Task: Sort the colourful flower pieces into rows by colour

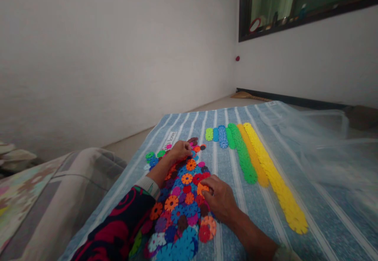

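Note:
A heap of notched plastic snowflake discs [178, 213] in mixed colours lies on a striped blue cloth. My left hand [180, 150] is over the far end of the heap, its fingers curled and pressed together; what lies between them is hidden. At the heap's right edge, my right hand [220, 198] has its thumb and bent fingers closed at an orange snowflake disc [202, 189]. To the right, overlapping discs sorted by colour form several rows: a long yellow row [274, 178], an orange-yellow row [255, 158], green rows, and short blue and light-green ones.
The striped cloth [295, 142] covers the table. At its right side stands a clear plastic container [333, 135], partly blurred. Grey and floral fabric [67, 190] lies to the left. A white wall [118, 56] rises behind, with a dark-framed window [295, 4] at upper right.

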The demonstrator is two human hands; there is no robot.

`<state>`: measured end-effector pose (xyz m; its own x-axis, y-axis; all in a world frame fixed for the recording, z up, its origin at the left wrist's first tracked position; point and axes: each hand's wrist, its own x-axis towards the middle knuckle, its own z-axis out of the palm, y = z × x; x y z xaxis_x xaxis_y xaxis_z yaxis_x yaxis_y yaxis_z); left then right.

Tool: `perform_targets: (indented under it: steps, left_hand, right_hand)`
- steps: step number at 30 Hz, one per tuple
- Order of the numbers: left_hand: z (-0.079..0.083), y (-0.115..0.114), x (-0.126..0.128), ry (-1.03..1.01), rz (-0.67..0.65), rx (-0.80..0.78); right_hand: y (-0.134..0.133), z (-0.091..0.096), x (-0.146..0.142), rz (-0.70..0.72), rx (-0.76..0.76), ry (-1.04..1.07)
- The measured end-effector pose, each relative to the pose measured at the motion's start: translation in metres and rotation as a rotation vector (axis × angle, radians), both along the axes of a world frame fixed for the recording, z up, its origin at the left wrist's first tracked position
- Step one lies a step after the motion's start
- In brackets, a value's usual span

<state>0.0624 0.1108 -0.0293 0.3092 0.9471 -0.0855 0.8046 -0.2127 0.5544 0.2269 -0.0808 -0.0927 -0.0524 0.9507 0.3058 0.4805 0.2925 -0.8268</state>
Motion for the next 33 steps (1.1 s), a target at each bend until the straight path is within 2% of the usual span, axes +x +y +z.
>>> perform_targets:
  steps: [4, 7, 16, 20, 33]
  left_hand:
    - [0.003, 0.002, 0.001, -0.190, -0.068, -0.087]
    - [0.004, 0.006, 0.010, -0.307, -0.147, -0.069]
    - [-0.011, 0.037, 0.083, -0.241, -0.052, 0.126]
    - [-0.019, 0.048, 0.103, -0.224, -0.024, 0.176]
    - [-0.029, 0.058, 0.112, -0.128, -0.020, 0.194]
  right_hand:
    - [0.000, 0.002, 0.000, -0.001, -0.003, -0.004]
    - [0.000, 0.003, 0.000, 0.001, -0.006, 0.004]
    - [0.001, 0.003, -0.001, 0.006, -0.004, 0.037]
    - [0.001, 0.004, -0.002, 0.009, 0.000, 0.035]
    - [0.000, 0.004, -0.001, 0.008, -0.004, 0.028]
